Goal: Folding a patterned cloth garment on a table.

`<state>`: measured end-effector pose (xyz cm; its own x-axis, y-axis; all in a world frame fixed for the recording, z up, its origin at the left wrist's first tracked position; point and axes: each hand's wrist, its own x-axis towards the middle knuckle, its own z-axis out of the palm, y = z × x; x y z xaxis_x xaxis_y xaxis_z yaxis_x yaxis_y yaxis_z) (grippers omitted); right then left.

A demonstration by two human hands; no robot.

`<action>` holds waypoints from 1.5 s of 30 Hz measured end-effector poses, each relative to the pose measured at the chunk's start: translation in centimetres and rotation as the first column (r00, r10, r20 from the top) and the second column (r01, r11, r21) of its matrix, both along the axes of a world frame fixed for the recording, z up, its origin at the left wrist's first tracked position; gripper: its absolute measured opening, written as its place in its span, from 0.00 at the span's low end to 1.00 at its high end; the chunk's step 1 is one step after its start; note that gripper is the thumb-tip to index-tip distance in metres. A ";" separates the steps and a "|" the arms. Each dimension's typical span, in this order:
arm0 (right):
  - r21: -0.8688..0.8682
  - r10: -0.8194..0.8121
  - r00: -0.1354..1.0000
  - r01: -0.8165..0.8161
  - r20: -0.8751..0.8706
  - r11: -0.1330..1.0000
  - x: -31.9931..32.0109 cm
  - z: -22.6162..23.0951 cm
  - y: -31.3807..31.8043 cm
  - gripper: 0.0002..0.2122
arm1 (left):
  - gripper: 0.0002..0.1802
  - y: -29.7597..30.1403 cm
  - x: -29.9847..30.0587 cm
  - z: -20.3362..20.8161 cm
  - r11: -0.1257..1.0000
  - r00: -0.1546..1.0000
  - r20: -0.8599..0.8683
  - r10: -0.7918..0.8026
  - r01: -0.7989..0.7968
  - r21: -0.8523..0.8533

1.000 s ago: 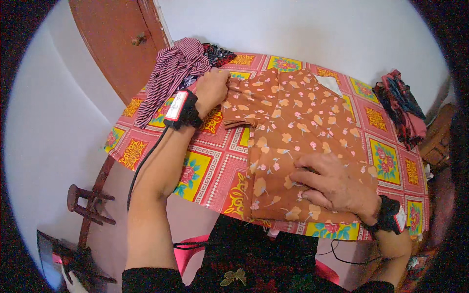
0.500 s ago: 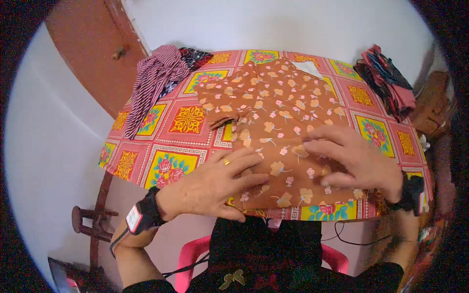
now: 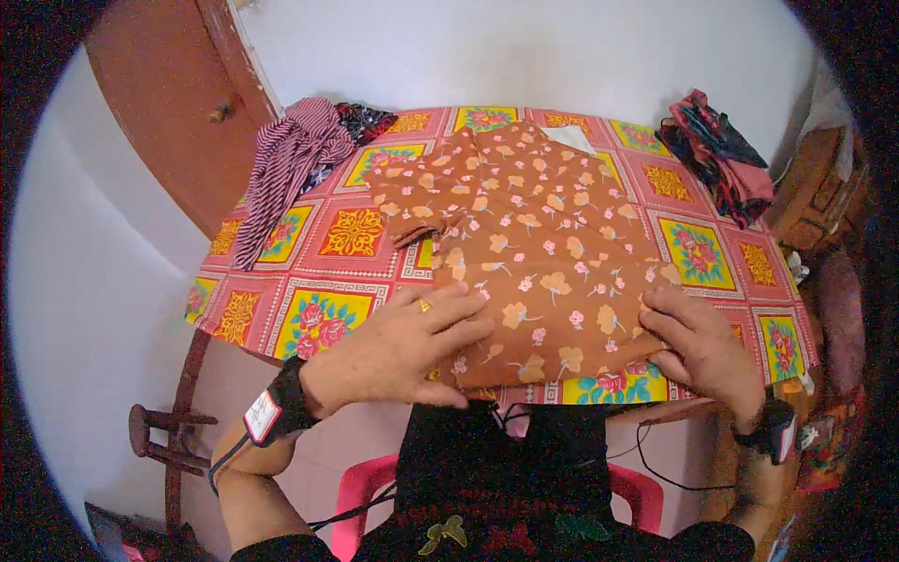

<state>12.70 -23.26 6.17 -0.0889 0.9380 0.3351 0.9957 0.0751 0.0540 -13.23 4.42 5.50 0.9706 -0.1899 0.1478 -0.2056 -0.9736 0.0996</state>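
A brown short-sleeved shirt [image 3: 548,258] with orange and pink flowers lies spread on the table, its right side folded in. The sleeve shows at its left, and the hem faces me. My left hand [image 3: 403,347] rests at the shirt's lower left edge, fingers stretched over the cloth, thumb near the hem. At the lower right edge is my right hand [image 3: 700,348], its fingers loosely bent and apart, tips touching the fabric. Neither hand appears to grip the cloth.
A patterned red and yellow cloth covers the table [image 3: 351,234]. A striped garment [image 3: 295,159] lies heaped at the far left, beside a dark one [image 3: 363,122]. Folded clothes [image 3: 721,159] are piled at the far right. A pink chair [image 3: 361,496] is under me.
My right hand has slid right and slightly down, from over the shirt to its right edge. The left hand stays nearly in place at the left edge. The lower shirt looks flatter.
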 end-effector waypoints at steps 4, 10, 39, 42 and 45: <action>0.078 0.002 1.000 -0.003 0.010 0.997 0.1 -0.9 -0.1 0.18 | 0.43 -1.7 -0.6 0.6 0.997 1.000 0.019 0.002 -0.004 0.079; -0.056 0.081 0.995 -0.077 0.060 0.995 1.2 4.4 -0.8 0.14 | 0.19 -3.1 0.3 1.3 0.980 0.957 0.290 -0.028 -0.030 0.196; 0.069 -0.163 0.887 0.212 -0.431 0.975 5.7 14.4 4.6 0.04 | 0.13 7.0 7.4 12.3 0.505 0.967 -0.249 -0.050 -0.190 -0.842; 0.000 -0.126 0.766 0.162 -0.630 0.987 8.5 16.4 9.4 0.05 | 0.14 9.8 9.8 11.1 0.255 0.963 -0.267 0.047 -0.270 -0.929; 0.018 -0.016 0.738 0.037 -0.674 0.999 12.4 15.4 14.7 0.07 | 0.14 10.4 13.1 8.5 -0.300 0.990 -0.079 -0.117 -0.111 -0.947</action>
